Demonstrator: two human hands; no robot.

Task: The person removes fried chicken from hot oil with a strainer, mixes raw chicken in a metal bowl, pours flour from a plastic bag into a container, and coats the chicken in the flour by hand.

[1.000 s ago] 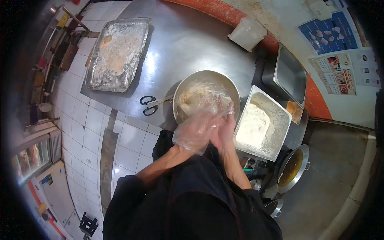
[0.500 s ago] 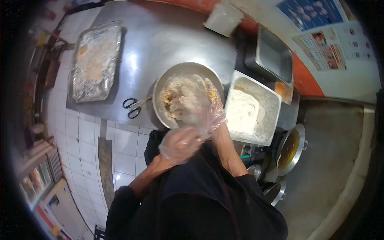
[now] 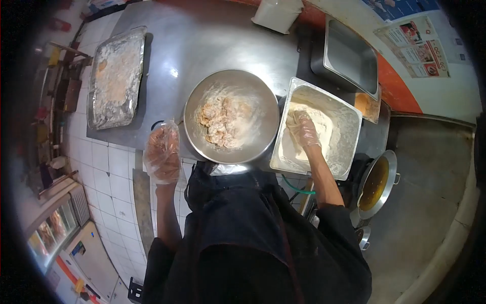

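Fingers of my right hand [image 3: 307, 130]: head view, inside a clear plastic glove [image 3: 309, 138], down in a white, flour-like powder [image 3: 321, 121]; I cannot tell how closed they are or whether they hold any.
Fingers of my left hand [image 3: 163, 152]: gloved likewise, loosely bent it seems, with nothing visible in them; how wide they stand I cannot tell.
Powder: in a deep, rectangular steel pan [image 3: 349, 124], around my right fingers.
Lumpy, tan, powder-coated pieces [image 3: 223, 121]: clumped in a wide, round steel bowl [image 3: 233, 78], between my two hands; the clump shows no clear long axis.
Nearer hand: my left, just outside the bowl's rim; from my right, the pieces lie leftward, past the pan's wall and the bowl's rim.
Right forearm [image 3: 325, 175]: slants forward and left over the pan's near edge.
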